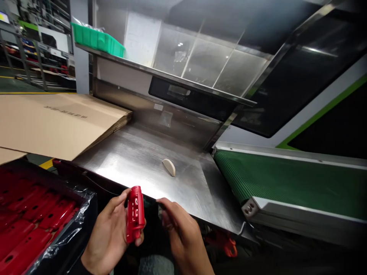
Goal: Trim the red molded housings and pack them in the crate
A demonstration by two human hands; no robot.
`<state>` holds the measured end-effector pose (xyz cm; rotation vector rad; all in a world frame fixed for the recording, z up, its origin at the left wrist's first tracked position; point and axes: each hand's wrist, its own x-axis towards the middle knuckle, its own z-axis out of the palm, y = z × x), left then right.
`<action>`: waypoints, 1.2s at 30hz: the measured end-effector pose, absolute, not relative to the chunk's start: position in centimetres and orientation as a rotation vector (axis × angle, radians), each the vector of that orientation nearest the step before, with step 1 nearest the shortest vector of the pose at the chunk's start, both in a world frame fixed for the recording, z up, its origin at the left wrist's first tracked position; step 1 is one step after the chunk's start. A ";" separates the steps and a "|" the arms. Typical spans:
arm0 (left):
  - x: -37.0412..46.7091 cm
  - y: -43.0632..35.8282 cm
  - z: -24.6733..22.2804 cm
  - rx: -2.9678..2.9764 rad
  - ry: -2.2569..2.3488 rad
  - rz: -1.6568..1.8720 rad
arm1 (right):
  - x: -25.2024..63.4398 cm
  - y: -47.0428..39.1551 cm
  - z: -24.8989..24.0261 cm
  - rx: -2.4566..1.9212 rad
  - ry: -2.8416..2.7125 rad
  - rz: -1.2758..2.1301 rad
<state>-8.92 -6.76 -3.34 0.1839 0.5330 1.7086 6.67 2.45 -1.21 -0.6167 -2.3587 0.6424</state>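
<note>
My left hand [107, 233] grips the red part [135, 214] by the bench [129, 152]'s near edge; my right hand [186, 236] curls its fingers, grasp unclear.

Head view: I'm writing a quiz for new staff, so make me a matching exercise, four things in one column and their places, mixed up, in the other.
Things
1. Red part
2. Belt
3. Green bin
4. Beige piece

Places
A. On the shelf
B. On the table
C. In the left hand
D. Right of the table

Pairs: 1-C, 2-D, 3-A, 4-B
</note>
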 end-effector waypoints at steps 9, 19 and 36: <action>-7.0 -6.1 -1.7 0.102 0.819 1.663 | 8.3 0.0 0.9 -0.451 -2.541 0.040; -6.9 -6.7 -1.9 0.178 0.759 1.714 | 8.1 1.0 -0.4 -0.431 -2.423 0.196; -9.8 -7.4 -1.4 0.455 0.568 1.282 | 7.5 1.8 2.9 -0.650 -2.020 1.484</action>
